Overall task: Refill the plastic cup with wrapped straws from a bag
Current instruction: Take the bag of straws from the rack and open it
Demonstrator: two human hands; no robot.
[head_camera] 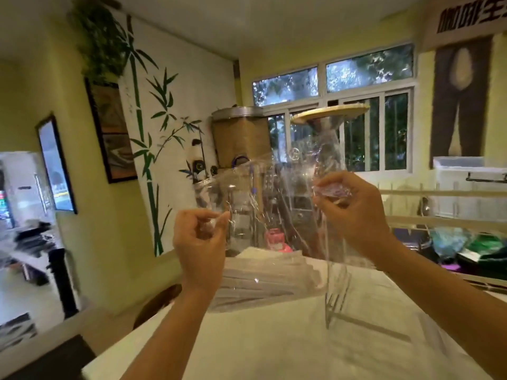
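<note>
A clear plastic bag is held up in front of me, stretched between both hands. My left hand pinches its left edge. My right hand pinches its upper right edge, slightly higher. A pile of wrapped straws lies on the white surface just beyond my left wrist. A couple of wrapped straws hang inside the lower part of the bag under my right hand. I cannot make out the plastic cup.
A pink object and a tall brown container with a metal lid stand behind the bag. A wooden rack with a white bin runs along the right. Windows are behind it.
</note>
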